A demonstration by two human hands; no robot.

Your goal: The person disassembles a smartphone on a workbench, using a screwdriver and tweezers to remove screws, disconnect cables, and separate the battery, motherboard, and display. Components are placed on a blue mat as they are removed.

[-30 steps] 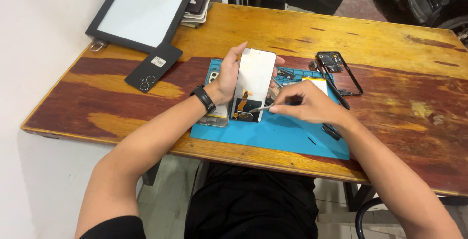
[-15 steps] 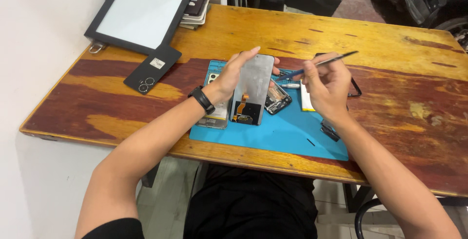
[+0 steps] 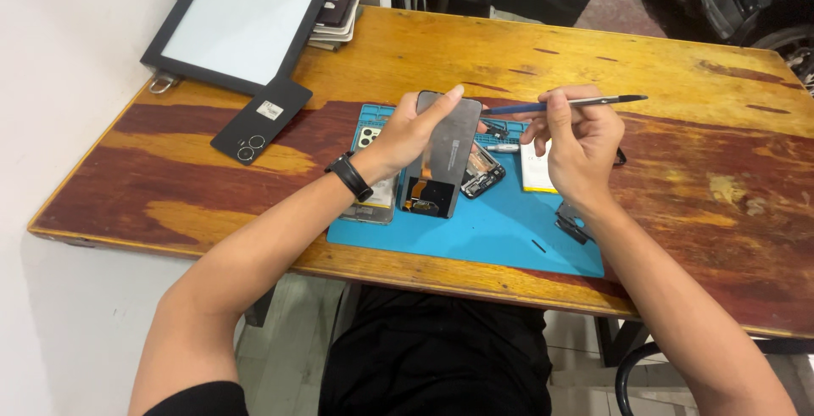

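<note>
My left hand (image 3: 409, 132), with a black watch on the wrist, holds a detached phone screen panel (image 3: 447, 161) tilted up on its lower edge above the blue work mat (image 3: 500, 229). Between the fingers of my right hand (image 3: 577, 140) is a thin blue-and-black tool (image 3: 585, 103), lying level above the mat with its tip pointing left toward the panel's top edge. An opened phone body (image 3: 482, 172) lies on the mat just right of the panel, and a white phone frame (image 3: 373, 200) lies under my left wrist.
A black phone back cover (image 3: 261, 119) lies left of the mat on the wooden table (image 3: 678, 77). A large framed white panel (image 3: 246, 13) leans at the back left, beside stacked items. Small dark parts (image 3: 572, 223) sit on the mat's right side.
The screen panel has tipped further, showing its dark side. My right hand lifted from the mat and now holds the tool level, higher up.
</note>
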